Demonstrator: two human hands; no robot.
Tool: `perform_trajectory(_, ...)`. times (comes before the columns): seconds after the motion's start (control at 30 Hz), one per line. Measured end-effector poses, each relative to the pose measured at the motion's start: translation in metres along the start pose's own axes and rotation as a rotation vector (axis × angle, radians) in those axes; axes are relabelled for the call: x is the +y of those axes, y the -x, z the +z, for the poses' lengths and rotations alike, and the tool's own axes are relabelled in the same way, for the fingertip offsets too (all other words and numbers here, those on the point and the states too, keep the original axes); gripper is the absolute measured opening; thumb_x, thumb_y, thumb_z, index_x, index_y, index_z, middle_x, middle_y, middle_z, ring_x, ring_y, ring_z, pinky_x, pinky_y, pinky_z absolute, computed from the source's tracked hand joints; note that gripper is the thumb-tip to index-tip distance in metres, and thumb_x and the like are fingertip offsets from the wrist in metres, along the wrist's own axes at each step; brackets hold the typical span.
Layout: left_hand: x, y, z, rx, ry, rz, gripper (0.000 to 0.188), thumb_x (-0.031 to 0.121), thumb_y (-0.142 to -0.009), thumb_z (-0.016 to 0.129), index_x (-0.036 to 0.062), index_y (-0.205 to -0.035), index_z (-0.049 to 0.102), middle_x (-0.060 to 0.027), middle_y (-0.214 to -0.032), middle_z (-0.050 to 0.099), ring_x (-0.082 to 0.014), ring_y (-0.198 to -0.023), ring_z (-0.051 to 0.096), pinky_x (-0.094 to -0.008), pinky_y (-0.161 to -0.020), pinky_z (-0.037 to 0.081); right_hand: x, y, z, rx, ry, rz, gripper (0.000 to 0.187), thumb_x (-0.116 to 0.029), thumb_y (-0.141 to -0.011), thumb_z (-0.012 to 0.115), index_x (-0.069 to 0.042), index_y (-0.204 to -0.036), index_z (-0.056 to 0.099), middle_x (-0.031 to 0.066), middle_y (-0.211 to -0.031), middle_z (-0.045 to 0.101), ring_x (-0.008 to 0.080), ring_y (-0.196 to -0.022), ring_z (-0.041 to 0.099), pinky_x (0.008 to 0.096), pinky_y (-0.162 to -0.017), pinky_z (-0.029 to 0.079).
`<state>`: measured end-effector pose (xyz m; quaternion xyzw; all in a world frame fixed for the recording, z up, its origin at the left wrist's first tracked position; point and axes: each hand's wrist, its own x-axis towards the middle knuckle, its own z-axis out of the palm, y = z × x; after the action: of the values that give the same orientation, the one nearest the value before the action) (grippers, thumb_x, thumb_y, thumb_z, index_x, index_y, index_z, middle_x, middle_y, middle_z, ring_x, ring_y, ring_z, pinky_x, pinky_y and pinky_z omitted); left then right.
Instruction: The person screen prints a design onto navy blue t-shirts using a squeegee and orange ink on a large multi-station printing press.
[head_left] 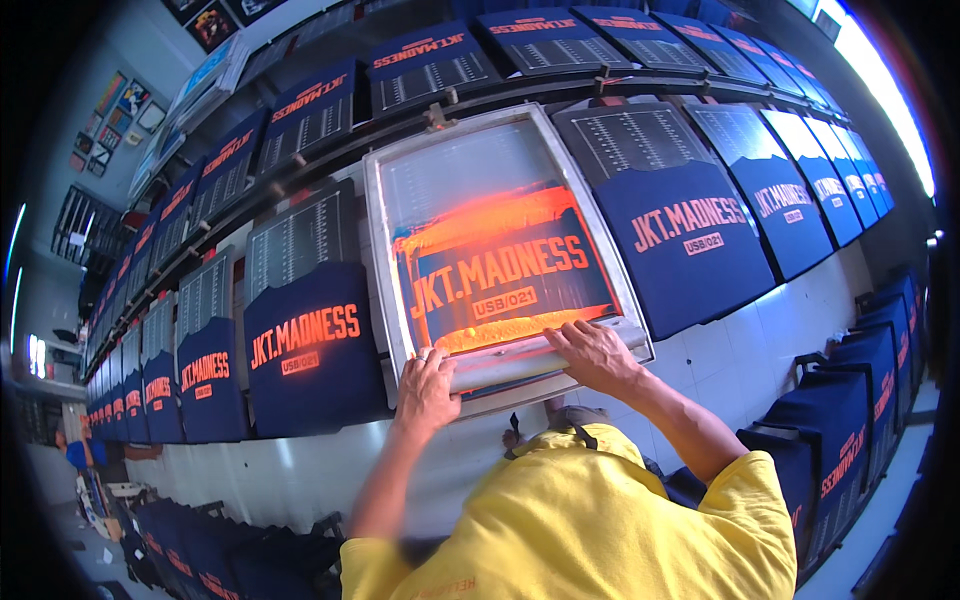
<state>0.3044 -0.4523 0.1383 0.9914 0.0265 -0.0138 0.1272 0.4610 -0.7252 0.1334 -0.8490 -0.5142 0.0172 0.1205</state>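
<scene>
A metal-framed printing screen (376,200) lies over a dark blue garment in front of me, with orange lettering showing through its mesh. Across its near end lies a squeegee (505,362) with a grey, rounded handle. My left hand (428,392) is closed round the squeegee's left end, a ring on one finger. Further right along the same handle, my right hand (592,356) grips it with the fingers over the top. A bead of wet orange ink (520,328) lies along the squeegee's far side. More orange ink (490,215) is smeared over the mesh's middle.
Dark blue printed garments on boards stand in a row either side, such as the left garment (305,340) and the right garment (690,235). Behind runs a rail (300,158) with another row. More garments (840,430) hang at the lower right. A person (85,452) is far left.
</scene>
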Motion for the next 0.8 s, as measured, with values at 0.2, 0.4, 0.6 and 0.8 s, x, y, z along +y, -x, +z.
perform_trajectory(0.2, 0.001, 0.011, 0.035, 0.128, 0.026, -0.051, 0.040, 0.001, -0.066, 0.068, 0.0017, -0.106, 0.065, -0.0103, -0.114, 0.063, -0.0281, -0.106, 0.061, -0.0378, -0.093, 0.051, 0.042, 0.044, -0.006, 0.057, 0.116, 0.170, 0.021, -0.007, -0.067, 0.066, -0.007, -0.089, 0.063, 0.0063, -0.097, 0.059, 0.0266, -0.099, 0.059, 0.0397, -0.087, 0.050)
perform_trajectory(0.4, 0.005, 0.011, 0.034, 0.157, 0.047, -0.082, 0.040, -0.003, -0.066, 0.063, 0.0010, -0.106, 0.068, -0.0103, -0.112, 0.067, -0.0279, -0.106, 0.065, -0.0375, -0.093, 0.053, 0.050, 0.043, -0.009, 0.087, -0.005, 0.149, 0.026, -0.004, -0.062, 0.071, -0.006, -0.087, 0.061, 0.0069, -0.095, 0.058, 0.0280, -0.096, 0.059, 0.0418, -0.084, 0.052)
perform_trajectory(0.6, 0.006, 0.020, 0.060, 0.293, -0.004, 0.007, 0.039, -0.004, -0.066, 0.061, 0.0005, -0.104, 0.068, -0.0112, -0.110, 0.069, -0.0275, -0.106, 0.066, -0.0379, -0.092, 0.054, 0.059, 0.051, 0.008, 0.156, 0.105, 0.071, 0.022, -0.006, -0.067, 0.064, -0.001, -0.088, 0.061, 0.0075, -0.093, 0.060, 0.0243, -0.087, 0.061, 0.0358, -0.076, 0.054)
perform_trajectory(0.8, -0.016, -0.020, 0.060, 0.348, -0.035, 0.005, 0.037, -0.006, -0.066, 0.063, 0.0003, -0.102, 0.069, -0.0126, -0.110, 0.069, -0.0280, -0.105, 0.067, -0.0373, -0.089, 0.055, 0.087, 0.005, 0.013, 0.195, 0.100, 0.042, 0.023, -0.007, -0.066, 0.064, -0.002, -0.088, 0.062, 0.0076, -0.092, 0.060, 0.0245, -0.084, 0.061, 0.0364, -0.072, 0.053)
